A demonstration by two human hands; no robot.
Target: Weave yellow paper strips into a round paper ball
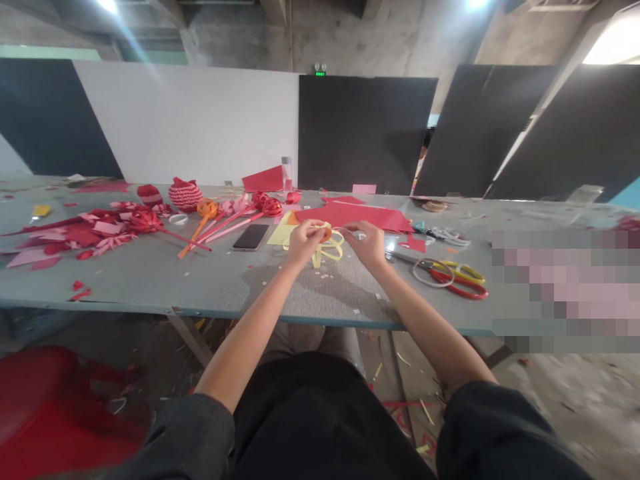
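My left hand (pixel 306 241) is closed on a flower of looped yellow paper strips (pixel 331 252) with a small orange centre (pixel 326 232). The loops hang below and to the right of its fingers. Just right of it, my right hand (pixel 366 241) has its thumb and fingers pinched together; a thin pale strip seems to run from them toward the orange centre, but what they grip is too small to make out. Behind both hands lie red paper sheets (pixel 360 216), and yellow paper (pixel 279 231) is beside my left hand.
A phone (pixel 251 237) lies left of my hands. Further left are paper flowers on sticks (pixel 227 227) and a red-pink pile (pixel 90 232). Scissors with red and yellow handles (pixel 457 275), a white ring (pixel 433 273) and strip rolls (pixel 447 235) are on the right. Upright panels (pixel 367 133) stand behind.
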